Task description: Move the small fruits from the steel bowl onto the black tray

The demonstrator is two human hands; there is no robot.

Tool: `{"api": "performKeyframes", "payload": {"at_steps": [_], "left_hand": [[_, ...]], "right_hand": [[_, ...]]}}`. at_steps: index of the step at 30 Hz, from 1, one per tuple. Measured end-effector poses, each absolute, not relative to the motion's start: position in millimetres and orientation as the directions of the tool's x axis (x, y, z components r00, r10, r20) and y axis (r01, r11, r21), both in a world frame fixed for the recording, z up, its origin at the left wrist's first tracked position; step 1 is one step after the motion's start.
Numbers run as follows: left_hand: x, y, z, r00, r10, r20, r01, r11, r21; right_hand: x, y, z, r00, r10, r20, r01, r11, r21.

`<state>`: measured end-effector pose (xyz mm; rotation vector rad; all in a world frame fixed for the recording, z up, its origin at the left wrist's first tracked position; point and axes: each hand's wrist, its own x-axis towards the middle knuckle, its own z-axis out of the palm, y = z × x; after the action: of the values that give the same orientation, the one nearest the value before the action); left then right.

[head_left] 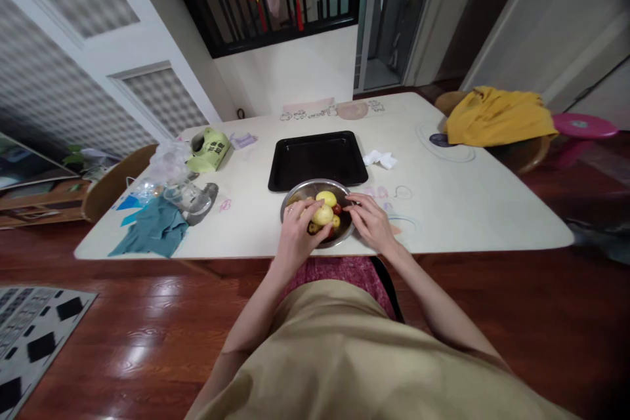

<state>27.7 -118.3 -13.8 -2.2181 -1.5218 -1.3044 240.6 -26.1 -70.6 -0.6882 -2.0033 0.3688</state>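
Observation:
A round metal bowl (pixel 290 195) stands at the table's near edge with several fruits in it. My left hand (pixel 298 226) reaches over its left side, thumb and fingers curled around a pale yellow, lemon-like fruit (pixel 323 214). Just behind that one lies another yellow fruit (pixel 326 198). Small red fruit (pixel 336 209) and smaller yellow pieces show among them, partly covered by my fingers. On the right side, my right hand (pixel 370 220) has its fingers bent over the bowl's rim. Directly beyond the bowl is a black rectangular tray (pixel 317 157) with nothing in it.
At the left lie a teal cloth (pixel 156 230), a clear plastic container (pixel 187 197), plastic bags (pixel 170 161) and a green package (pixel 211 149). Crumpled white tissue (pixel 380 159) sits right of the tray. A yellow garment (pixel 499 117) drapes over a chair at the right end.

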Motion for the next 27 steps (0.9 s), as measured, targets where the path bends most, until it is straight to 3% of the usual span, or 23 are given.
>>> {"api": "performKeyframes", "payload": {"at_steps": [10, 27], "left_hand": [[38.0, -109.1, -25.8, 0.096, 0.701, 0.707, 0.868, -0.407, 0.286], [24.0, -105.7, -30.1, 0.057, 0.717, 0.695, 0.806, -0.444, 0.392]], "right_hand": [[240.6, -28.5, -67.8, -0.387, 0.614, 0.688, 0.321, 0.789, -0.524], [240.9, -26.2, -70.8, -0.382, 0.527, 0.760, 0.321, 0.846, -0.426]]}}
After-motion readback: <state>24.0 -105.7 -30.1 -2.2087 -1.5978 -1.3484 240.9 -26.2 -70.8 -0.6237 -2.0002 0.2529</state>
